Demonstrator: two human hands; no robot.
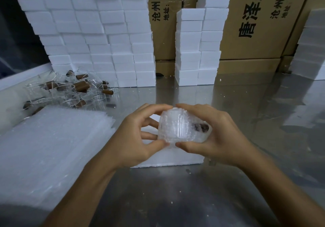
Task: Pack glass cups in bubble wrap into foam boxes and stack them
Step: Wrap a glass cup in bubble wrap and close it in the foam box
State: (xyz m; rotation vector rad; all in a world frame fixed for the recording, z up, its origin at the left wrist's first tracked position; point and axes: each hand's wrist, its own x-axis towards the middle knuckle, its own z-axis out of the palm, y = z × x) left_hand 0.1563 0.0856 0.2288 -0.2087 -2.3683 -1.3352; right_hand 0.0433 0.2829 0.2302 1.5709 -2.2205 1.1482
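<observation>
While both hands (139, 135) hold it, bubble-wrapped glass cup (177, 127) shows brown handle.

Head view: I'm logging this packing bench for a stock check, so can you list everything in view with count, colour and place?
wrapped cup: one, clear glass in clear bubble wrap with a brown handle showing, held over the foam box
foam box: one, white, on the table under the hands
bubble wrap sheets: a stack, translucent white, front left
unwrapped cups: a pile, count unclear, clear with brown handles, back left
stacked foam boxes: many, white, a wide wall at back left, narrower columns at back centre and far right
cardboard cartons: several, brown with black print, behind the foam
table: one, shiny metal
left hand: grips the wrapped cup's left side
right hand: grips its right side
</observation>
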